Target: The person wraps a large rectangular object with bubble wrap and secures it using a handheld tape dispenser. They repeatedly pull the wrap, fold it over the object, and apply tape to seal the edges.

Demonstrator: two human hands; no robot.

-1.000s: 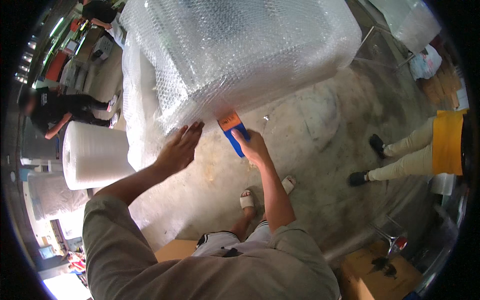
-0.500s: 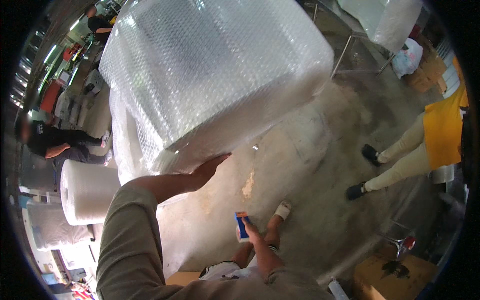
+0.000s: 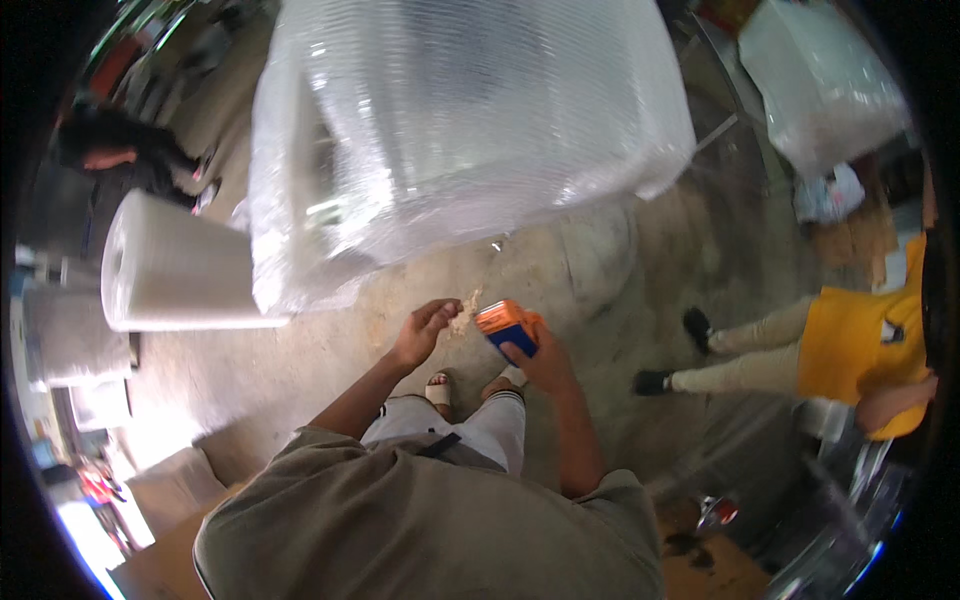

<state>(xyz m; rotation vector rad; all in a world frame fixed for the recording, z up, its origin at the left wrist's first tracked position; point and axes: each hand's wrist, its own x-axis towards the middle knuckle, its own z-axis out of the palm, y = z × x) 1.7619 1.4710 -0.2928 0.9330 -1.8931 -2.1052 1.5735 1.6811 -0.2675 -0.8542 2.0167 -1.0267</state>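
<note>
Moved: the left hand (image 3: 422, 337) has come away from the bundle's lower edge, and the right hand (image 3: 548, 362) has brought the tool (image 3: 508, 328) forward from beside the legs.
Left hand: fingers bent, thumb close to the fingertips, a narrow pose; whether anything thin is pinched there, I cannot tell.
Right hand: wrapped around the tool, thumb on its blue side.
Tool: blue and orange, orange end tilted up toward the left hand, just beside it but apart; it is in the air above the floor (image 3: 610, 400).
Bundle: a large block in bubble wrap (image 3: 480, 110), beyond both hands and touching neither.
Roll: pale and thick, lying on its side left of the bundle (image 3: 190, 270).
Second bundle: wrapped, at the upper right (image 3: 815, 90), a white bag (image 3: 830, 195) just below it.
Co-workers: one in a yellow top (image 3: 850, 335) at right; one in dark clothes (image 3: 130, 150) at left, blurred.
</note>
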